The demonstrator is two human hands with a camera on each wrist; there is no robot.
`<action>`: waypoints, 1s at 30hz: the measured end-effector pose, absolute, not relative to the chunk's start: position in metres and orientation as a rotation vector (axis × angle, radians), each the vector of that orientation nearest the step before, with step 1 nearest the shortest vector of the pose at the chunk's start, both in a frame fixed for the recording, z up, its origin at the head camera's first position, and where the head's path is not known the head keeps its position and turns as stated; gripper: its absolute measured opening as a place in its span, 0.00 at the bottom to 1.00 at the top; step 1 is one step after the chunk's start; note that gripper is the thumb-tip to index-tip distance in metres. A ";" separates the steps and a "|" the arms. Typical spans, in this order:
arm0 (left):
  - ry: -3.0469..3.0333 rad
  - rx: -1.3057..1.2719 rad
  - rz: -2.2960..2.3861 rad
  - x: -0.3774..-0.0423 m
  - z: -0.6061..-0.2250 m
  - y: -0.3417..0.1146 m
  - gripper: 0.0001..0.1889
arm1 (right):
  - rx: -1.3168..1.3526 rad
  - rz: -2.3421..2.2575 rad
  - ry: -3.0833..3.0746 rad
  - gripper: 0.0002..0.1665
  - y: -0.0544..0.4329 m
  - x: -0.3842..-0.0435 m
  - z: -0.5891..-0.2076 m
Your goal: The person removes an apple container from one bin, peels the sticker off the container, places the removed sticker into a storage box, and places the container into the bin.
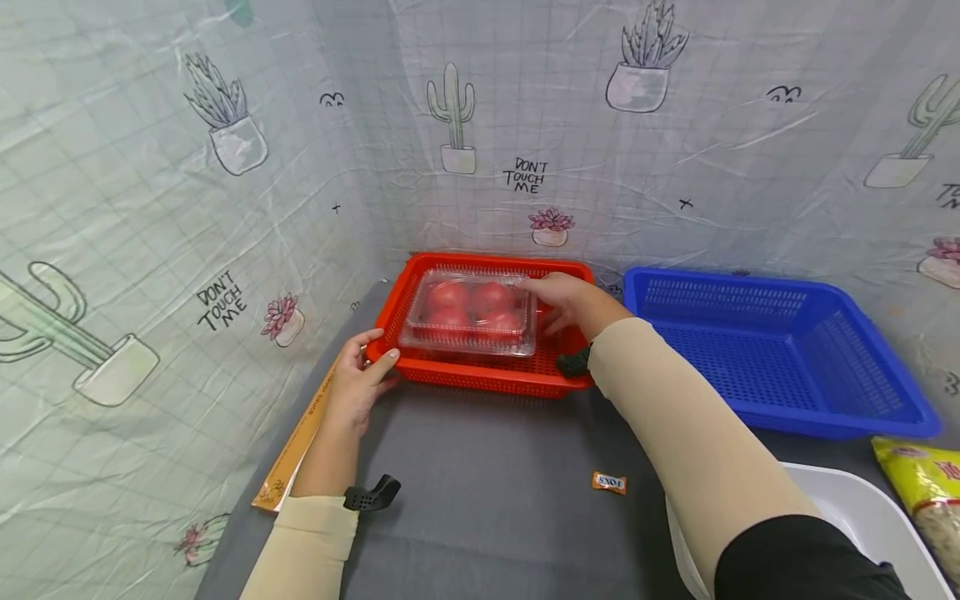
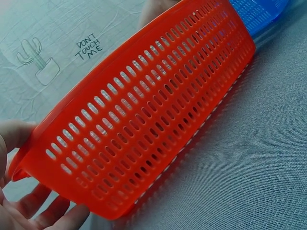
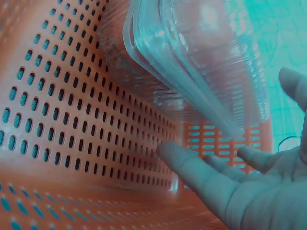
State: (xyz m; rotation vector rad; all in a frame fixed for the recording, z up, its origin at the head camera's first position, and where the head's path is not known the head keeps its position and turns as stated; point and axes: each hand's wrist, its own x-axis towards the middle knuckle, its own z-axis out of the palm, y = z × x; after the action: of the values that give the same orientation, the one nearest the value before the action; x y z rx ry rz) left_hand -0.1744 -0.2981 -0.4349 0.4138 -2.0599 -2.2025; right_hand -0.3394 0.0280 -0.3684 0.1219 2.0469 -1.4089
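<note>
A red perforated basket (image 1: 480, 377) stands on the grey tabletop against the cactus-print backdrop. Inside it lies a clear plastic clamshell box (image 1: 471, 318) with several red tomatoes. My left hand (image 1: 362, 377) grips the basket's front left corner, thumb over the rim and fingers beneath. The left wrist view shows the basket's wall (image 2: 153, 115) with my left hand (image 2: 33, 201) curled around that corner. My right hand (image 1: 564, 305) reaches into the basket, its straight fingers resting at the box's right side. In the right wrist view the right hand (image 3: 240, 191) lies open just under the box (image 3: 192, 62).
A blue basket (image 1: 780, 354) stands to the right of the red one. A white tub (image 1: 862, 517) and a yellow bag (image 1: 922, 487) sit at the near right. A small orange wrapper (image 1: 608, 482) lies on the grey cloth, and a long orange strip (image 1: 296, 442) lies along the left edge.
</note>
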 end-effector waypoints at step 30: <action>-2.625 -0.290 -0.751 -0.150 -0.396 -0.247 0.33 | -0.601 -0.880 2.828 0.47 0.051 -0.236 -0.326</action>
State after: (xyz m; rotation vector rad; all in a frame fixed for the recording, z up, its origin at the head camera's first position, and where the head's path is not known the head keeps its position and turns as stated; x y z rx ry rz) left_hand -0.1495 -0.2467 -0.3964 -0.2896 -2.6254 -0.7508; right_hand -0.2361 0.0514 -0.3260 -0.6015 2.8277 -0.8802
